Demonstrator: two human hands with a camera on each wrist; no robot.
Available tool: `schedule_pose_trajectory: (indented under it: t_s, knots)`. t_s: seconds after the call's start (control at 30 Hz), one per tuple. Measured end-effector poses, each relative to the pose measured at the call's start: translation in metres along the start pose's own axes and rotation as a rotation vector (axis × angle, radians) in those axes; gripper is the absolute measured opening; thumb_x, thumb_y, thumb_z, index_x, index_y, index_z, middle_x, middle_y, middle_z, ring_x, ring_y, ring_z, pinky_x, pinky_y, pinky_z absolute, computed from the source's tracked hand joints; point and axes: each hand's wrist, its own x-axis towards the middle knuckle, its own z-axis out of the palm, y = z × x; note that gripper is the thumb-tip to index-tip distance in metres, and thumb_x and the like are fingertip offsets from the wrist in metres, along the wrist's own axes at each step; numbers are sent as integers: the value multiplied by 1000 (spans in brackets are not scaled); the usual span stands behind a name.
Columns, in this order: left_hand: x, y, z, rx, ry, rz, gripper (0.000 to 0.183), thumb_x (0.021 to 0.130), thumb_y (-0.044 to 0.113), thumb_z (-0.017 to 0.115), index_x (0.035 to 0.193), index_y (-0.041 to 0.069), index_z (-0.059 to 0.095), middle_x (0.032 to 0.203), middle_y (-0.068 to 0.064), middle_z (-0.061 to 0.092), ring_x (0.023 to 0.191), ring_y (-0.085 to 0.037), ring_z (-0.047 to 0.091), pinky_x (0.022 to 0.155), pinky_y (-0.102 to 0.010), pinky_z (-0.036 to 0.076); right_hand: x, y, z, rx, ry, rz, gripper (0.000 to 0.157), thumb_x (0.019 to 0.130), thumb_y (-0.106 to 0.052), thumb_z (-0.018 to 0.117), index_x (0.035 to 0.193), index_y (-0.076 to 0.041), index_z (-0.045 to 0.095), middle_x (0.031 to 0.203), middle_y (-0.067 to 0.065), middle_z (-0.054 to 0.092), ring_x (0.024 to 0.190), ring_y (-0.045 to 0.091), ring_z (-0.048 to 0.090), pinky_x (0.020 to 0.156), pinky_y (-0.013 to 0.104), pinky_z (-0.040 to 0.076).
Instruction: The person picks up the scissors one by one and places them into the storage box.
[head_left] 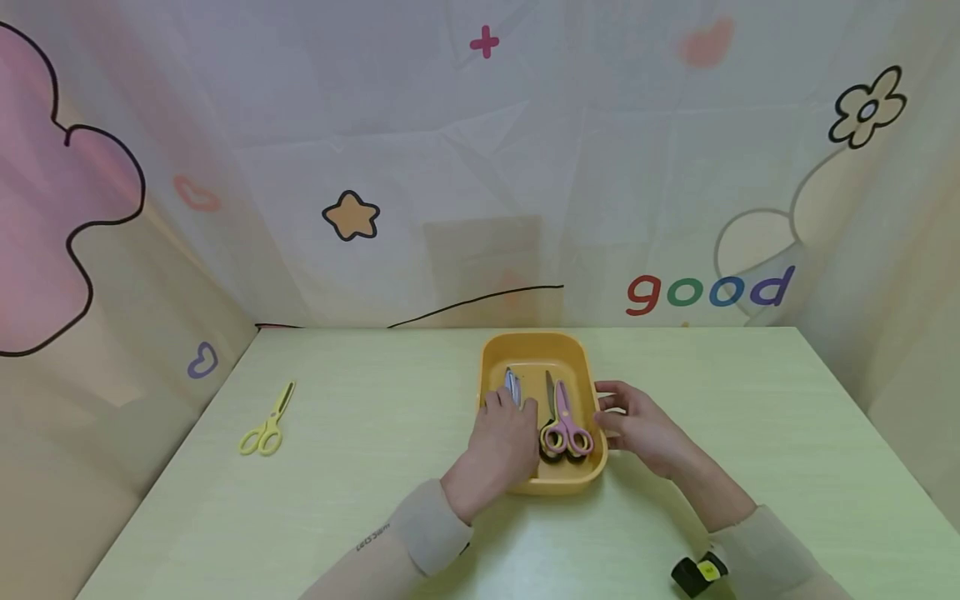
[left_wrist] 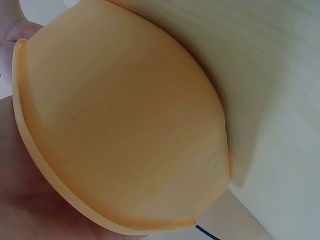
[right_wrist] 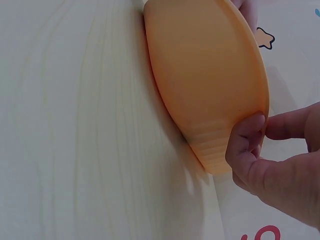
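A yellow plastic tray stands on the table with scissors inside. My left hand reaches into its left side, fingers bent down at a bluish, narrow item. The fingertips are hidden, so whether they grip it cannot be told. On the right, my right hand holds the tray's rim, thumb on one side and fingers on the outer wall in the right wrist view. Pink scissors lie in the tray on top of scissors with black handles. The left wrist view mostly shows the tray's outer wall.
Yellow scissors lie on the table at the far left. A black device with a yellow-green label is at my right sleeve. A printed curtain hangs behind the table and along both sides.
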Motion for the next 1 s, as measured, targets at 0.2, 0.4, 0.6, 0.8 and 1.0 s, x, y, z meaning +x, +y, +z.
schedule_pose_trajectory:
  t_s: [0.2, 0.4, 0.6, 0.8, 1.0]
  knots:
    - [0, -1, -2, 17, 11, 4, 32, 104, 37, 56, 110, 6, 61, 109, -19, 57, 98, -31, 55, 85, -40, 51, -1, -1, 0, -5, 3, 8, 56, 104, -1, 51, 154, 8, 26, 133, 28, 42, 110, 33, 55, 86, 39, 58]
    - [-2, -11, -1, -71, 80, 80, 32, 102, 35, 59, 122, 10, 62, 123, -18, 57, 108, -31, 55, 88, -43, 49, -1, -2, 0, -4, 4, 0, 56, 104, -1, 51, 153, 9, 26, 132, 29, 43, 107, 32, 55, 85, 38, 59]
    - [-4, -34, 0, -280, 240, 157, 16, 101, 27, 65, 108, 12, 64, 105, -8, 58, 94, -26, 56, 82, -43, 46, 0, -2, 0, -4, 0, -7, 56, 103, -1, 52, 153, 9, 27, 130, 28, 43, 106, 31, 55, 84, 37, 59]
    - [-8, -55, 2, -357, 341, 167, 7, 101, 22, 66, 99, 15, 63, 92, -1, 52, 85, -22, 48, 82, -43, 44, 0, 0, 0, -7, 2, -2, 56, 104, -2, 52, 153, 8, 27, 131, 27, 43, 107, 32, 55, 85, 38, 59]
    - [-15, -74, 2, -442, 369, 143, 4, 98, 16, 69, 96, 14, 65, 92, 0, 54, 86, -22, 51, 83, -43, 44, 0, 2, -1, -18, 3, 1, 56, 104, -2, 51, 154, 8, 26, 132, 28, 43, 108, 32, 56, 85, 39, 59]
